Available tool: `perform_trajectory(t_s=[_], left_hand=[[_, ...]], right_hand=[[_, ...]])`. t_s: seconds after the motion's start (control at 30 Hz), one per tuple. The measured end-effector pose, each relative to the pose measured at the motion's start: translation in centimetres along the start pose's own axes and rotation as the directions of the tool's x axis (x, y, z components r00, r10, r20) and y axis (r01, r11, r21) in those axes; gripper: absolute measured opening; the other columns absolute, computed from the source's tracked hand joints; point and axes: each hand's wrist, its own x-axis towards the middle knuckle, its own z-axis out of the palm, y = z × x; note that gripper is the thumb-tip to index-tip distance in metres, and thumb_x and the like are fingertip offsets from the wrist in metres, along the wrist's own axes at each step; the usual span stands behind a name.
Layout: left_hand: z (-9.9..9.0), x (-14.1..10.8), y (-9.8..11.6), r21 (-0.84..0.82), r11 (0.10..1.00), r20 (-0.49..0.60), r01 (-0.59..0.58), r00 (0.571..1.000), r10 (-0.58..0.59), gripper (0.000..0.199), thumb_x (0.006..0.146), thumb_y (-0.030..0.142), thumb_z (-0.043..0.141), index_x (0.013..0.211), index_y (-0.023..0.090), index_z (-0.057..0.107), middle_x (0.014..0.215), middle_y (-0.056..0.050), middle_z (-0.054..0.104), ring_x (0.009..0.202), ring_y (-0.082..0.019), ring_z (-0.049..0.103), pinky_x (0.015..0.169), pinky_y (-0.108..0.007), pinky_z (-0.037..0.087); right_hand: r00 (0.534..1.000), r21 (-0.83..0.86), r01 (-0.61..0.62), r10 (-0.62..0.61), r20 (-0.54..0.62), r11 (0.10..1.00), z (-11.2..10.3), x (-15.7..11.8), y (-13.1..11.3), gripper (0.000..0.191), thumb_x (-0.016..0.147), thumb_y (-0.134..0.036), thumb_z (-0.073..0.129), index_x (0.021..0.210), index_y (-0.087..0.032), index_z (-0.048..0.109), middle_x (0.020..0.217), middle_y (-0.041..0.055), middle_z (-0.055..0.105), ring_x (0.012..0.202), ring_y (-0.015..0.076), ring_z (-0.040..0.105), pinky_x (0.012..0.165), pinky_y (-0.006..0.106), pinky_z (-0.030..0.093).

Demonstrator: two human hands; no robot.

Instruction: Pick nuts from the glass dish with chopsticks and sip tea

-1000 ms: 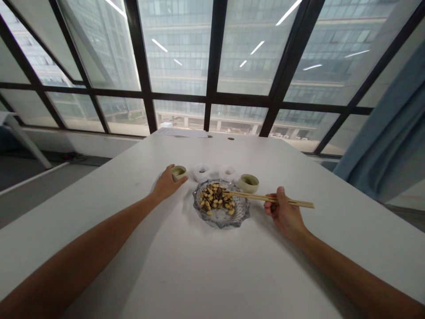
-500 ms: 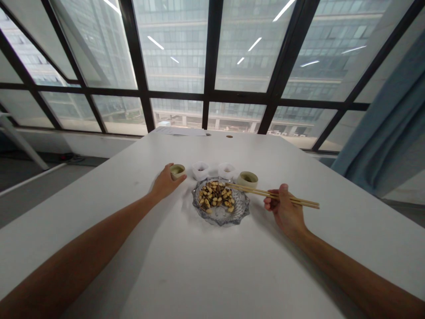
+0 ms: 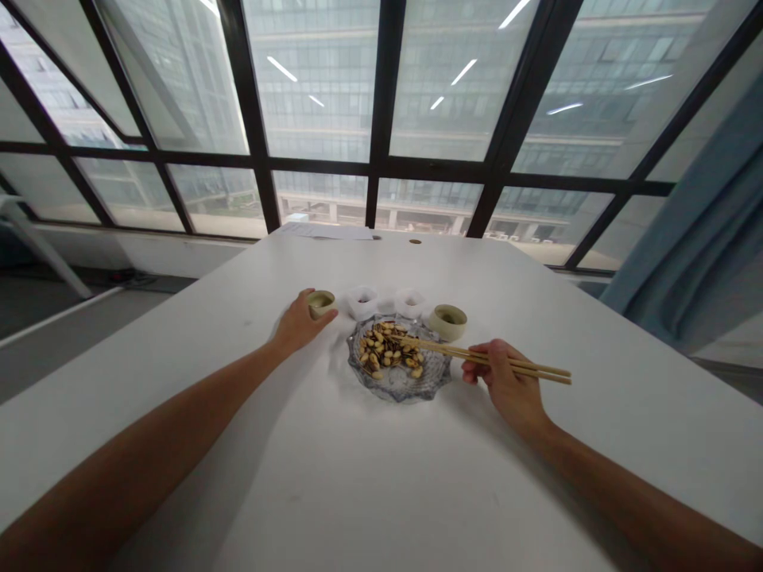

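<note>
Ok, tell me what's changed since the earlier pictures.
The right hand has shifted slightly left, bringing the chopsticks farther across the seeds on the glass plate. Nothing was grabbed or released; the left hand stays around its green cup.

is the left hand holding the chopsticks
No, the right hand holds the chopsticks, while the left hand holds a small green cup.

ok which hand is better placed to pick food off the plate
Probably the right hand: it holds chopsticks, their tips at the food on the plate. The left hand holds a green cup.
</note>
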Motion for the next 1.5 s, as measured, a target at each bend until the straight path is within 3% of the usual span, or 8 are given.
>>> perform_trajectory(t_s=[0.27, 0.5, 0.7, 0.9, 1.07, 1.3, 1.5], left_hand=[[-0.2, -0.1, 0.4, 0.016, 1.0, 0.011, 0.024, 1.0, -0.024, 0.072, 0.079, 0.056, 0.07, 0.137, 0.021, 0.047, 0.123, -0.013, 0.065, 0.116, -0.03, 0.065, 0.1, -0.041, 0.051], [-0.5, -0.3, 0.8, -0.007, 1.0, -0.02, 0.023, 1.0, -0.023, 0.072, 0.074, 0.055, 0.075, 0.131, 0.02, 0.048, 0.119, -0.012, 0.068, 0.108, -0.028, 0.067, 0.095, -0.041, 0.053], [-0.5, -0.3, 0.5, -0.035, 0.991, -0.076, -0.13, 0.989, 0.127, 0.071, 0.065, 0.045, 0.082, 0.123, 0.022, 0.048, 0.122, -0.009, 0.065, 0.11, -0.027, 0.065, 0.099, -0.042, 0.052], [-0.3, -0.5, 0.2, -0.005, 0.939, -0.12, -0.343, 0.933, 0.34, 0.068, 0.068, 0.03, 0.079, 0.127, 0.021, 0.046, 0.13, -0.011, 0.058, 0.125, -0.028, 0.056, 0.11, -0.042, 0.045], [-0.7, -0.8, 0.8, 0.028, 0.922, -0.092, -0.386, 0.918, 0.387, 0.067, 0.069, 0.026, 0.078, 0.128, 0.022, 0.046, 0.132, -0.01, 0.057, 0.127, -0.028, 0.054, 0.112, -0.042, 0.044], [-0.6, -0.6, 0.8, -0.001, 0.969, -0.124, -0.247, 0.961, 0.245, 0.067, 0.068, 0.038, 0.081, 0.125, 0.022, 0.049, 0.129, -0.011, 0.061, 0.123, -0.029, 0.059, 0.109, -0.043, 0.046], [-0.4, -0.1, 0.3, -0.077, 0.997, -0.14, -0.012, 0.99, 0.001, 0.067, 0.069, 0.055, 0.079, 0.121, 0.021, 0.052, 0.117, -0.01, 0.069, 0.107, -0.027, 0.067, 0.093, -0.039, 0.053]], right_hand=[[0.991, -0.171, 0.127, -0.118, 0.066, 0.977, -0.2, -0.7, 0.0, 0.047, 0.089, -0.063, 0.064, 0.077, -0.018, 0.071, 0.058, 0.0047, 0.07, 0.046, 0.0166, 0.065, 0.044, 0.029, 0.055], [0.983, -0.308, 0.173, -0.144, 0.114, 0.936, -0.2, -0.8, -1.4, 0.049, 0.083, -0.067, 0.067, 0.07, -0.02, 0.076, 0.056, 0.006, 0.071, 0.045, 0.0185, 0.066, 0.043, 0.029, 0.055], [0.964, -0.365, 0.242, -0.179, 0.197, 0.899, -0.7, -0.9, -2.1, 0.033, 0.077, -0.054, 0.077, 0.063, -0.024, 0.079, 0.054, 0.0042, 0.072, 0.045, 0.0195, 0.067, 0.045, 0.03, 0.056], [0.996, -0.222, 0.052, -0.033, 0.087, 0.974, -0.4, -0.7, -1.1, 0.045, 0.079, -0.063, 0.073, 0.07, -0.019, 0.077, 0.059, 0.0075, 0.073, 0.047, 0.0201, 0.068, 0.046, 0.031, 0.059], [0.987, 0.058, -0.161, 0.16, 0.019, 0.985, 0.0, 0.1, -0.2, 0.05, 0.071, -0.066, 0.08, 0.074, -0.016, 0.073, 0.06, 0.0082, 0.073, 0.048, 0.0203, 0.069, 0.045, 0.031, 0.058], [0.956, 0.231, -0.284, 0.292, 0.0, 0.931, -0.5, 1.1, 0.8, 0.046, 0.067, -0.059, 0.085, 0.073, -0.016, 0.071, 0.062, 0.009, 0.074, 0.05, 0.0198, 0.069, 0.046, 0.03, 0.057], [0.966, 0.207, -0.248, 0.257, -0.017, 0.946, -0.2, 0.8, 0.6, 0.048, 0.068, -0.063, 0.083, 0.074, -0.017, 0.07, 0.063, 0.0086, 0.074, 0.051, 0.0201, 0.07, 0.046, 0.03, 0.058]])
